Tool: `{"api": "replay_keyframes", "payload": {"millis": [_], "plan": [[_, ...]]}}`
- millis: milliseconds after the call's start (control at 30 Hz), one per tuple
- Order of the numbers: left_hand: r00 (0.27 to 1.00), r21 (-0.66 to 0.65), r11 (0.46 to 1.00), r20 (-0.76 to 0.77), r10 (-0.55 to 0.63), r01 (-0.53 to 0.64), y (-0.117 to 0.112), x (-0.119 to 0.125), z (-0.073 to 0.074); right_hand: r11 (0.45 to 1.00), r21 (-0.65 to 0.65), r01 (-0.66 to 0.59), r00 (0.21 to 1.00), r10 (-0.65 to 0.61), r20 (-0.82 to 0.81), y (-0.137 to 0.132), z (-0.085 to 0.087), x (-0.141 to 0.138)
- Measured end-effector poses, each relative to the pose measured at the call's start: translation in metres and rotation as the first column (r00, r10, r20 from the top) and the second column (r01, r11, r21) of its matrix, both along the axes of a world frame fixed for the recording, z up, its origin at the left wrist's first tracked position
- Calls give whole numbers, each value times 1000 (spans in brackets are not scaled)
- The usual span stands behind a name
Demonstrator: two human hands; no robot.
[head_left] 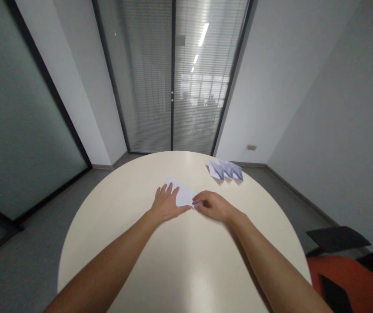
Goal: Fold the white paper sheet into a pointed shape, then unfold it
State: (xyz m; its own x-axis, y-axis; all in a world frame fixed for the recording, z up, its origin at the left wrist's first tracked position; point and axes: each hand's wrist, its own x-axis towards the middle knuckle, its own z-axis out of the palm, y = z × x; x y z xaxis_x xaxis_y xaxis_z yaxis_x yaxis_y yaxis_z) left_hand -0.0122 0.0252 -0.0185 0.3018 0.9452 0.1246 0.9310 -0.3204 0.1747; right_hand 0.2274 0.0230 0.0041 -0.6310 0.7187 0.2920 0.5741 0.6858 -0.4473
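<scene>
A folded sheet of white paper lies flat on the round cream table. Spread fingers of my left hand rest on its left part, with the thumb stretched along its near edge. At the paper's right corner, my right hand is curled, thumb and fingertips pinching the corner. The right fingers partly hide that end, so the fold there is hard to make out.
Several folded white paper pieces stand in a zigzag row near the table's far right edge. An orange chair with black armrests is at the right. Beyond the table is a glass partition with blinds.
</scene>
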Motion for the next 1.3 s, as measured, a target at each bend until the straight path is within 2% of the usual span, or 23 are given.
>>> {"api": "replay_keyframes", "payload": {"millis": [300, 667, 1100, 1300], "plan": [[1000, 44, 999, -10, 22, -22, 0, 2, -5, 999, 4, 42, 999, -42, 21, -1, 4, 0], [1000, 11, 1000, 11, -1, 1, -1, 1, -2, 987, 44, 155, 987, -157, 30, -4, 5, -14], [997, 33, 997, 32, 66, -67, -4, 11, -5, 988, 32, 153, 988, -153, 2, -2, -2, -17], [998, 23, 999, 39, 45, -46, -3, 10, -3, 987, 58, 150, 989, -149, -28, 0, -7, -15]]}}
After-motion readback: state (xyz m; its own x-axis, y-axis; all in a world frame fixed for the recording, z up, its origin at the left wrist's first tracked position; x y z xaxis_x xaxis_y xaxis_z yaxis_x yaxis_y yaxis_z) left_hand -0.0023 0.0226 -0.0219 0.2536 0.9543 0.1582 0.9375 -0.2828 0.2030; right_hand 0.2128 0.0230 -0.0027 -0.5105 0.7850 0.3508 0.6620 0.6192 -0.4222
